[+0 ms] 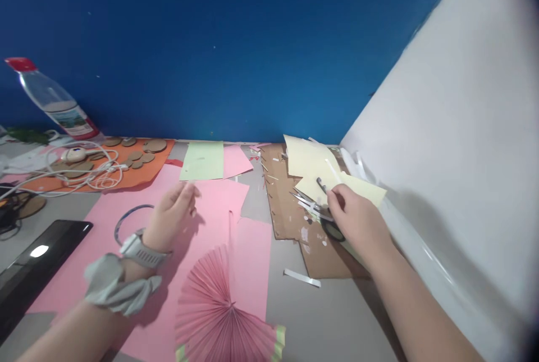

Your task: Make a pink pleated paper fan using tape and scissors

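- Six o'clock: pleated pink paper fan (225,306), green-tipped, lying open.
- Eight o'clock: left hand (170,219) above pink paper (214,199), fingers loosely curled; whether they pinch anything, I cannot tell.
- Three o'clock: right hand (360,219), thumb and forefinger drawn together beside a small dark hooked piece (321,184); grip unclear. Black-handled scissors (333,230) lie beneath, over cardboard (280,205).
- Ten o'clock, farthest: red-capped bottle (59,101), tilted, its landscape label's writing too blurred to read.

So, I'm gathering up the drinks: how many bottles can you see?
1: the red-capped bottle, at the left by the blue wall, near the orange paper. No other shows.
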Action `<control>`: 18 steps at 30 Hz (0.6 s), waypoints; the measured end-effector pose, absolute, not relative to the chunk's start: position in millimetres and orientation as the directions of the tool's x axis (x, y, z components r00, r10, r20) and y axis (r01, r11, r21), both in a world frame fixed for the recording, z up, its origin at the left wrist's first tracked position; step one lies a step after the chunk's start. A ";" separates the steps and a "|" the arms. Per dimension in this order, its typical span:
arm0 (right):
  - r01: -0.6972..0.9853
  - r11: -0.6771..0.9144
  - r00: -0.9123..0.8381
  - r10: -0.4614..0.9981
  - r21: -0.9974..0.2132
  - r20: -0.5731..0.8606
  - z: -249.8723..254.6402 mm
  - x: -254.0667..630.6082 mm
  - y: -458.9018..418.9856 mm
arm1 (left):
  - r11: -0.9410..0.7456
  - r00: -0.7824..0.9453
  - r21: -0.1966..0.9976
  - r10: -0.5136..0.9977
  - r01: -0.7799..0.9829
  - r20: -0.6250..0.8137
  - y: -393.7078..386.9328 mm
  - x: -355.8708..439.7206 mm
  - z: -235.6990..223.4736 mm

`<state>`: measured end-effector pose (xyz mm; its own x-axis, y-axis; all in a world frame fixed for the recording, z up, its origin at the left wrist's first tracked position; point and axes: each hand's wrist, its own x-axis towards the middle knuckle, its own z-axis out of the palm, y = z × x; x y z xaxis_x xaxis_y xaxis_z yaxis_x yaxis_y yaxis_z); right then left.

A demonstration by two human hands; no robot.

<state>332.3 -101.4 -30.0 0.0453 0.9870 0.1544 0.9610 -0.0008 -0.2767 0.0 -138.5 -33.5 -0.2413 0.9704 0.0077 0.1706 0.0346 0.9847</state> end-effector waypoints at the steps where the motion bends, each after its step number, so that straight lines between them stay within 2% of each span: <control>1: 0.958 0.019 0.032 0.984 -0.286 0.174 -34.3 327.4 -103.4 | 0.010 -0.216 0.965 0.975 0.260 0.048 -141.7 -10.7 -20.8; 2: 0.953 0.036 0.025 0.980 -0.299 0.196 -37.5 324.5 -104.4 | -0.078 -0.165 0.847 0.968 0.526 0.191 -146.2 -22.4 -8.2; 3: 0.948 0.045 0.025 0.976 -0.316 0.214 -39.8 323.3 -104.7 | -0.109 -0.101 0.645 0.954 0.756 0.280 -151.8 -34.5 2.7; 4: 0.941 0.050 0.026 0.975 -0.335 0.219 -41.0 323.0 -104.6 | -0.111 -0.025 0.418 0.951 0.902 0.309 -158.2 -46.4 10.8; 5: 0.935 0.053 0.027 0.975 -0.351 0.220 -41.7 323.3 -104.4 | -0.100 0.022 0.246 0.954 0.964 0.299 -165.0 -57.6 15.1; 6: 0.930 0.059 0.024 0.975 -0.363 0.220 -42.0 323.6 -104.1 | -0.046 0.011 0.148 0.974 0.988 0.227 -172.1 -67.5 15.1; 7: 0.927 0.065 0.021 0.975 -0.371 0.222 -42.3 323.5 -103.9 | -0.020 0.006 0.123 0.993 0.992 0.119 -179.0 -75.8 11.0; 9: 0.919 0.081 0.016 0.970 -0.386 0.242 -43.8 322.2 -104.1 | 0.019 -0.022 0.118 1.000 0.993 0.019 -191.3 -86.8 -6.6; 11: 0.909 0.108 0.001 0.965 -0.402 0.261 -46.4 320.5 -104.9 | 0.031 -0.034 0.058 0.998 0.998 0.048 -200.0 -91.7 -28.6; 14: 0.894 0.142 -0.036 0.968 -0.425 0.248 -47.6 319.7 -106.5 | -0.045 0.050 -0.053 0.993 0.998 0.106 -202.9 -91.4 -50.3; 15: 0.889 0.148 -0.041 0.968 -0.433 0.246 -45.8 319.5 -107.3 | -0.080 0.087 -0.054 0.987 0.995 0.138 -201.0 -89.0 -52.2; 17: 0.871 0.162 -0.046 0.967 -0.464 0.251 -38.1 316.9 -109.9 | -0.168 0.155 0.055 0.971 0.984 0.180 -193.3 -79.3 -49.2; 18: 0.853 0.176 -0.057 0.967 -0.490 0.249 -32.8 313.3 -111.8 | -0.205 0.174 0.177 0.969 0.963 0.177 -187.9 -71.4 -45.4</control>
<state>313.3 -111.8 -32.8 -0.0566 0.9668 0.2490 0.8534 0.1763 -0.4905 -71.4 -187.9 -45.4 0.1739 0.9687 0.1769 0.9627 -0.2051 0.1767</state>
